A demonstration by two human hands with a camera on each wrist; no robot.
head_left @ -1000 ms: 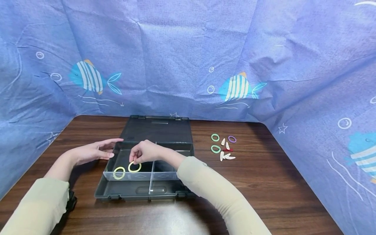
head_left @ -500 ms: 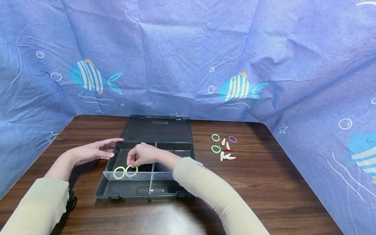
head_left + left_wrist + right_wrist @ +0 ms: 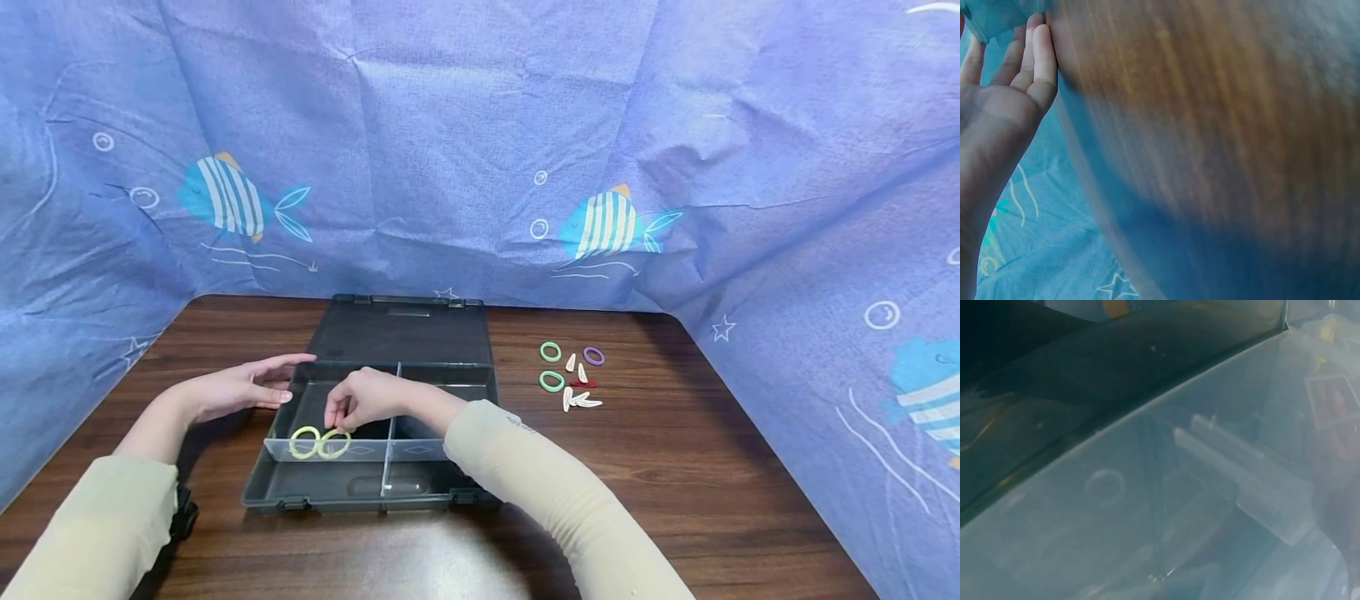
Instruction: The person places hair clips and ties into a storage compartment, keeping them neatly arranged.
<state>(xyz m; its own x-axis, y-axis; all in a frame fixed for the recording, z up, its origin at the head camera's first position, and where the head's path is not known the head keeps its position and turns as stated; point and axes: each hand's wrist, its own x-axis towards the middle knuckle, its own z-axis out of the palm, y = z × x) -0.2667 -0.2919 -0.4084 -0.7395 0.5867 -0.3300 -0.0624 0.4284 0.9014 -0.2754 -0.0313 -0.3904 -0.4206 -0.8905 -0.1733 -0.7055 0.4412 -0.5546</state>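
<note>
A dark see-through organizer box (image 3: 315, 483) lies with its lid (image 3: 405, 329) folded back, split by clear dividers (image 3: 375, 450). My right hand (image 3: 367, 396) reaches into the left compartment, its thumb and finger tips at the upper edge of a yellow hair tie (image 3: 334, 455); whether they still pinch it I cannot tell. Beside that one is a second yellow hair tie (image 3: 295, 444), both at the front divider. My left hand (image 3: 240, 387) rests its fingers, extended, along the box's left side; the left wrist view also shows these fingers (image 3: 1043, 56) at the box edge.
Right of the box on the wooden table (image 3: 637, 467) lie two green hair ties (image 3: 551, 389) (image 3: 550, 359), a purple hair tie (image 3: 593, 363), several white hair clips (image 3: 567, 400) and a red clip (image 3: 587, 384). A blue fish-print cloth (image 3: 450, 150) hangs behind. The right wrist view is mostly hazy plastic.
My right hand has moved left and down with the yellow hair tie, which now sits lower, against the other yellow one. The left hand has stayed in place.
</note>
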